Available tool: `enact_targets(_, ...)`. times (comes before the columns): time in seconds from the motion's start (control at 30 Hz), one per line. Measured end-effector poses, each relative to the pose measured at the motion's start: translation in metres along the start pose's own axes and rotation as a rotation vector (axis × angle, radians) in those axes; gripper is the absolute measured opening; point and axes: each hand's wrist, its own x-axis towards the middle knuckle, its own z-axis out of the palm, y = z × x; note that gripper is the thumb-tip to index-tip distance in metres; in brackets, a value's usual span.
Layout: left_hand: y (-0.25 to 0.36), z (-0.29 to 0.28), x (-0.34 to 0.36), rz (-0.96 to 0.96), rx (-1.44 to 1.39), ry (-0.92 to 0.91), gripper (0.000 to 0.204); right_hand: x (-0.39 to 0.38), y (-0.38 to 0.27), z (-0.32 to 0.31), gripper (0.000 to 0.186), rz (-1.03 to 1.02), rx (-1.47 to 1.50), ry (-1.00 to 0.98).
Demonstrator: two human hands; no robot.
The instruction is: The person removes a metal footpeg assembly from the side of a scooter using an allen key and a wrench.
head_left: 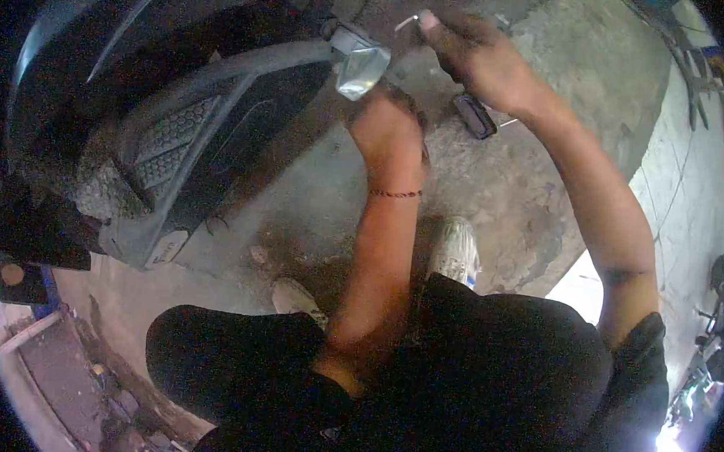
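Note:
My left hand (pixel 390 127) is closed, with its fingers curled away from view. Right at those fingers is a shiny, silvery angular piece (pixel 363 71) with a darker part behind it, close to the front of a dark scooter (pixel 244 117). Farther right, my right hand (pixel 482 62) pinches a thin bright piece (pixel 406 22) between thumb and fingers, apart from the silvery piece. Below that hand a dark rectangular object with rounded corners (pixel 474 116) lies on the concrete, and a thin metal rod (pixel 508 121) shows beside it.
The scooter's textured footboard (pixel 175 141) fills the left side. My shoes (pixel 457 249) stand on the rough concrete floor (pixel 566 190). A pale tiled strip (pixel 668 172) runs along the right, with cluttered metal parts (pixel 710 351) at the edge. Debris lies at lower left.

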Motion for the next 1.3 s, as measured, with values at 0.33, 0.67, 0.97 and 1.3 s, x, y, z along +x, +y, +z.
enact_targets(0.33, 0.033, -0.007, -0.007, -0.65, -1.047, 0.119, 0.023, 0.028, 0.019, 0.014, 0.043, -0.207, 0.213, 0.127)
enact_targets(0.67, 0.053, -0.022, -0.018, -0.706, -0.94, 0.144, 0.03, 0.062, 0.037, 0.018, 0.025, -0.583, 0.294, 0.067)
enact_targets(0.97, 0.038, -0.033, -0.022, -0.834, -0.943, 0.138, 0.041, 0.069, 0.052, 0.024, 0.01, -0.715, 0.402, -0.021)
enact_targets(1.3, 0.025, -0.033, -0.021, -0.526, -1.344, -0.146, 0.05, 0.074, 0.05, 0.025, 0.014, -0.793, 0.384, 0.034)
